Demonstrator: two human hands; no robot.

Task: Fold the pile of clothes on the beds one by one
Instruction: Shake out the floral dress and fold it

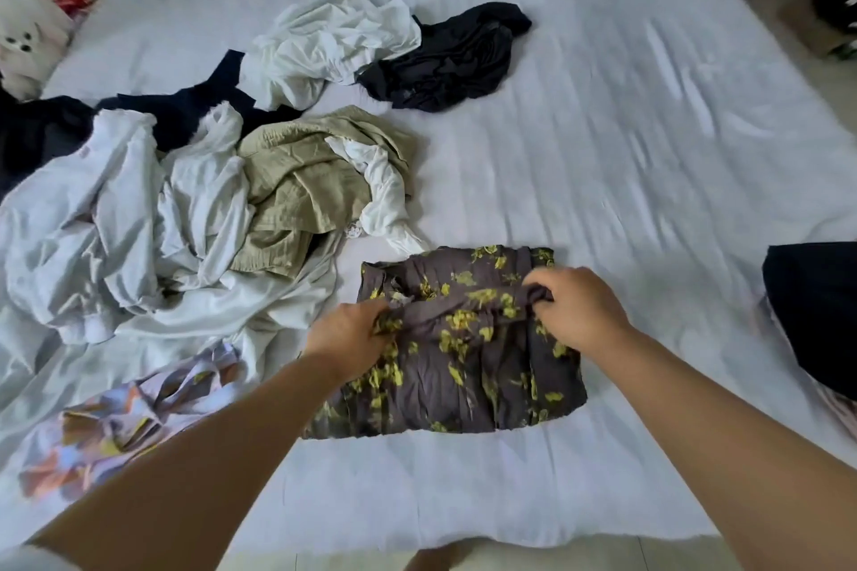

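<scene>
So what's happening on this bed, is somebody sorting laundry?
A person is folding clothes on a white bed. Both hands grip a dark grey garment with yellow flowers: the left hand pinches its left side and the right hand its upper edge, and it is already partly folded into a rough rectangle. To the left lies an unfolded heap of white clothes and a beige garment; farther back are a crumpled white top and a black piece.

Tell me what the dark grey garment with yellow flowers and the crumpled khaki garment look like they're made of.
Dark grey yellow-flowered garment: thin, matte woven fabric, perhaps rayon or cotton; fine crinkles, limp drape where both hands grip it. Crumpled khaki garment: thicker, matte, textured cotton-like cloth; its ridged, crinkly surface suggests gauze or seersucker.
</scene>
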